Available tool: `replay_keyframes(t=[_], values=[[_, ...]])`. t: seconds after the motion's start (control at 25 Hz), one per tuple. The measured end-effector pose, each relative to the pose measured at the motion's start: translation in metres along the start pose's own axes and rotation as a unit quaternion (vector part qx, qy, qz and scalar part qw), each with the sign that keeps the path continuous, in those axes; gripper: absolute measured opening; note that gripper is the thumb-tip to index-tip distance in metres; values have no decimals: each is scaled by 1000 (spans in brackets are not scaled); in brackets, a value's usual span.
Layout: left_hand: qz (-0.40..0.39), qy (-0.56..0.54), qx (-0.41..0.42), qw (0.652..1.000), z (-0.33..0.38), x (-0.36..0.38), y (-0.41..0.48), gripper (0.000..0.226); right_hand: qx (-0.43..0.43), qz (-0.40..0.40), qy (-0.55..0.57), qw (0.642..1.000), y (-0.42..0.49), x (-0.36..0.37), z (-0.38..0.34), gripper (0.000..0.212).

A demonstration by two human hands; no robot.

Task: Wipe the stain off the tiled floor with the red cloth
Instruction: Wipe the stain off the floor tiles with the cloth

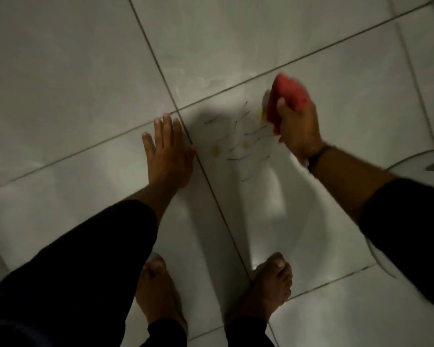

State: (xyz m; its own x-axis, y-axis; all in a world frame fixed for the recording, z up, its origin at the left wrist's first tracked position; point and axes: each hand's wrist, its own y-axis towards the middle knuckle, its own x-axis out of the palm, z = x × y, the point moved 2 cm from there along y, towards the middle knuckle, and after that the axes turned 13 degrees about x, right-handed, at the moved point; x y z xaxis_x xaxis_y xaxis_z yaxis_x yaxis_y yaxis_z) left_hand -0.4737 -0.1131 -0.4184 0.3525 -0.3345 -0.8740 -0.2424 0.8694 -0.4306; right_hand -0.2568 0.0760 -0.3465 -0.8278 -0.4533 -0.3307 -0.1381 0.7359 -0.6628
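The stain [241, 139] is a scatter of thin dark strokes and a few yellow blobs on a pale floor tile, between my two hands. My right hand [298, 128] grips a bunched red cloth [290, 96] and holds it against the tile at the stain's right edge, blurred by motion. My left hand [167, 151] lies flat on the floor to the left of the stain, fingers spread, palm down, holding nothing.
Large glossy light-grey tiles with dark grout lines [206, 166] cover the floor. My bare feet [266, 286] stand at the bottom of the view. A white rounded object [416, 161] with a metal part sits at the right edge.
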Motion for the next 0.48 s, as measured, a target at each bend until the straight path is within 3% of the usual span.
replay_keyframes(t=[0.12,0.24,0.36,0.48], values=[[17,10,11,1000,-22,40,6,82,-80,88,-211,970,56,29,1,66],[87,47,26,995,-30,52,3,75,-110,95,-421,895,73,66,9,75],[115,64,37,991,-34,58,6,76,-173,134,-496,840,78,111,19,80],[123,53,44,990,-33,57,3,76,-286,107,-513,802,46,158,35,79]])
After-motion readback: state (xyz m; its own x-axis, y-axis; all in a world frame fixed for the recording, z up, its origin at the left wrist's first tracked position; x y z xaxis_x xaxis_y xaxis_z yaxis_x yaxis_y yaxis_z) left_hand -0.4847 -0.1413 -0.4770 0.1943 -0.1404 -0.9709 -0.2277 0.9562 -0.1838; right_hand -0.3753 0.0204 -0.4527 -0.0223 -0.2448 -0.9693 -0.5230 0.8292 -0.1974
